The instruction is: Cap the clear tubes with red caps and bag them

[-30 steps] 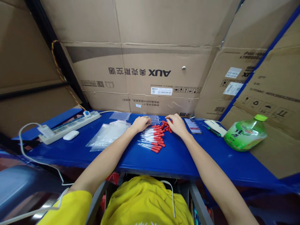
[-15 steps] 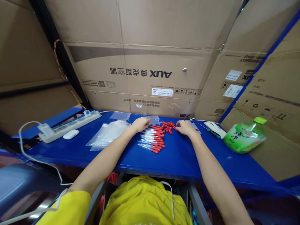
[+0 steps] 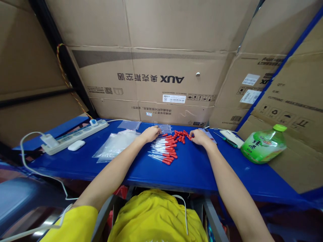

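A row of clear glass droppers with red rubber bulbs (image 3: 165, 149) lies on the blue table (image 3: 186, 169). Behind them is a loose heap of red bulbs (image 3: 181, 135). My left hand (image 3: 150, 133) rests curled on the glass ends of the droppers at the back of the row, touching them. My right hand (image 3: 199, 137) sits at the right edge of the red bulb heap, fingers pinched together on a red bulb.
Clear plastic bags (image 3: 114, 144) lie left of the droppers. A white power strip (image 3: 75, 135) and a small white case (image 3: 76, 145) are at far left. A phone (image 3: 209, 134), a white device (image 3: 231, 137) and a green bottle (image 3: 263, 145) lie at right. Cardboard boxes (image 3: 161, 74) wall the back.
My right hand has moved right, off the heap of red bulbs to its right edge, and its fingers have closed into a pinch. My left hand has stayed in place.
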Tool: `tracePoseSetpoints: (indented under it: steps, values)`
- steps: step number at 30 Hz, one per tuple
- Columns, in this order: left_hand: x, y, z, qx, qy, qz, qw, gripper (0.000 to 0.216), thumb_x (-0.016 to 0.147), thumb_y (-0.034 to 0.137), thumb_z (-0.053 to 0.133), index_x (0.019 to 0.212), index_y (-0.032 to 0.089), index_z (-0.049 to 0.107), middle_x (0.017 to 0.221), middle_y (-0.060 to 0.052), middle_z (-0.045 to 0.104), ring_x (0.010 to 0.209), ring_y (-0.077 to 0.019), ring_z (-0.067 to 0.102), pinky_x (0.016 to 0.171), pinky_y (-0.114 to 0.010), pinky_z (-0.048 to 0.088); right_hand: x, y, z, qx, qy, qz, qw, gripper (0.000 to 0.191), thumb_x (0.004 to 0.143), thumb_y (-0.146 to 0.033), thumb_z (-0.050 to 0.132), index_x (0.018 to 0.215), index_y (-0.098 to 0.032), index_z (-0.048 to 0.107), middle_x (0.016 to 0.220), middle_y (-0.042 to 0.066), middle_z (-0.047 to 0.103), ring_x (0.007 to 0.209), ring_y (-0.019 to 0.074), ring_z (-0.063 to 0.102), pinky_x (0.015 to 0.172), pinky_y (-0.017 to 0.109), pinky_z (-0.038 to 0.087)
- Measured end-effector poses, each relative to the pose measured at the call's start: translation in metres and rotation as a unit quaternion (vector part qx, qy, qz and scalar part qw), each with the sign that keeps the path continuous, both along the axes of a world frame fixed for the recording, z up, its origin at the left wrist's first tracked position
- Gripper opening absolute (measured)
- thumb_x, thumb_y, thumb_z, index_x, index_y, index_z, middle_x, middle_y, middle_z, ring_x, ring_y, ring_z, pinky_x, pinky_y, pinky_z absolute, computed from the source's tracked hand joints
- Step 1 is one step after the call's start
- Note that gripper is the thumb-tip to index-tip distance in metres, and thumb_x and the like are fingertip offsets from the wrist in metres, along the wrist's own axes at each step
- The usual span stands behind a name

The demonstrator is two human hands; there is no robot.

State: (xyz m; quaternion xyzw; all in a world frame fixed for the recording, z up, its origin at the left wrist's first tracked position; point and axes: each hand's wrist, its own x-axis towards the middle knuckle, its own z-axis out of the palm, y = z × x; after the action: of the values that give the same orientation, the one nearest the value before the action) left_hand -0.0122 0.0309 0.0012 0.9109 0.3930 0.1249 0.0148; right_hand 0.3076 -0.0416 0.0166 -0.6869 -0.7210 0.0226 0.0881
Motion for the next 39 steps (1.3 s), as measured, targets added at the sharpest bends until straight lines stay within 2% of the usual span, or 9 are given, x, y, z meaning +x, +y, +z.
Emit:
tracePoseSetpoints:
  steps: [8, 12, 15, 18, 20, 24, 29, 33, 39]
  values:
    - [-0.002, 0.004, -0.004, -0.004, -0.037, -0.017, 0.999, 0.017, 0.096, 0.015, 0.048, 0.106, 0.018, 0.061, 0.106, -0.012, 0.069, 0.099, -0.0239, 0.067, 0.087, -0.033, 0.052, 0.001, -0.004, 0.005, 0.001, -0.009, -0.025, 1.0, 0.017, 0.084, -0.017, 0.064, 0.097, -0.024, 0.073, 0.098, 0.009, 0.077, 0.09, 0.0243, 0.07, 0.072, 0.029, 0.042]
    - [-0.001, 0.005, -0.003, 0.005, -0.089, -0.025, 0.996, 0.022, 0.097, 0.013, 0.043, 0.115, 0.015, 0.056, 0.101, -0.013, 0.07, 0.099, -0.0253, 0.064, 0.089, -0.036, 0.05, -0.005, -0.006, 0.014, 0.06, 0.011, -0.062, 0.996, 0.018, 0.087, -0.024, 0.061, 0.102, -0.022, 0.07, 0.097, 0.012, 0.076, 0.088, 0.0267, 0.07, 0.072, 0.031, 0.043]
    - [0.004, 0.003, -0.003, -0.006, -0.147, -0.058, 0.987, 0.029, 0.098, 0.014, 0.041, 0.124, 0.012, 0.052, 0.102, -0.013, 0.069, 0.098, -0.0238, 0.065, 0.092, -0.037, 0.051, -0.012, -0.006, 0.02, 0.127, 0.092, -0.041, 0.987, 0.021, 0.088, -0.024, 0.059, 0.106, -0.021, 0.067, 0.085, 0.008, 0.074, 0.081, 0.0244, 0.069, 0.071, 0.03, 0.043]
    - [0.013, -0.003, -0.001, -0.018, -0.197, -0.089, 0.976, 0.025, 0.101, 0.02, 0.038, 0.118, 0.015, 0.056, 0.108, -0.013, 0.069, 0.099, -0.0219, 0.065, 0.093, -0.036, 0.05, -0.023, -0.006, 0.022, 0.186, 0.218, 0.052, 0.957, 0.023, 0.087, -0.02, 0.054, 0.107, -0.021, 0.067, 0.079, 0.002, 0.072, 0.074, 0.0192, 0.065, 0.071, 0.027, 0.044]
    - [0.02, -0.01, 0.002, -0.026, -0.222, -0.089, 0.971, 0.025, 0.105, 0.027, 0.035, 0.109, 0.017, 0.058, 0.107, -0.011, 0.069, 0.1, -0.0214, 0.065, 0.093, -0.035, 0.049, -0.034, -0.008, 0.021, 0.206, 0.293, 0.112, 0.927, 0.019, 0.089, -0.023, 0.053, 0.1, -0.021, 0.069, 0.084, 0.002, 0.073, 0.076, 0.0178, 0.065, 0.072, 0.027, 0.046]
    - [0.03, -0.026, 0.012, -0.024, -0.238, -0.07, 0.968, 0.034, 0.108, 0.043, 0.032, 0.096, 0.021, 0.055, 0.089, -0.005, 0.066, 0.086, -0.0202, 0.063, 0.081, -0.031, 0.046, -0.057, -0.01, 0.013, 0.194, 0.407, 0.187, 0.873, 0.018, 0.091, -0.036, 0.06, 0.092, -0.021, 0.069, 0.085, 0.002, 0.072, 0.079, 0.0179, 0.066, 0.072, 0.028, 0.05]
    - [0.036, -0.04, 0.022, -0.03, -0.258, -0.073, 0.963, 0.036, 0.109, 0.044, 0.032, 0.09, 0.021, 0.051, 0.074, 0.0, 0.055, 0.071, -0.0166, 0.056, 0.069, -0.027, 0.039, -0.073, -0.009, 0.005, 0.182, 0.526, 0.187, 0.809, 0.032, 0.084, -0.045, 0.073, 0.104, -0.021, 0.07, 0.092, 0.004, 0.074, 0.083, 0.0199, 0.069, 0.072, 0.03, 0.055]
    - [0.04, -0.046, 0.025, -0.056, -0.3, -0.093, 0.948, 0.038, 0.109, 0.046, 0.032, 0.09, 0.02, 0.052, 0.075, 0.001, 0.055, 0.071, -0.0153, 0.054, 0.07, -0.026, 0.039, -0.081, -0.011, 0.004, 0.185, 0.556, 0.184, 0.79, 0.034, 0.081, -0.05, 0.078, 0.097, -0.02, 0.074, 0.09, 0.006, 0.077, 0.08, 0.021, 0.071, 0.078, 0.034, 0.058]
    - [0.041, -0.052, 0.031, -0.079, -0.337, -0.125, 0.93, 0.044, 0.108, 0.05, 0.034, 0.089, 0.016, 0.056, 0.078, 0.0, 0.058, 0.074, -0.0137, 0.053, 0.072, -0.024, 0.04, -0.09, -0.014, 0.001, 0.187, 0.6, 0.181, 0.756, 0.039, 0.076, -0.055, 0.083, 0.091, -0.02, 0.074, 0.082, 0.005, 0.077, 0.074, 0.0214, 0.072, 0.075, 0.036, 0.06]
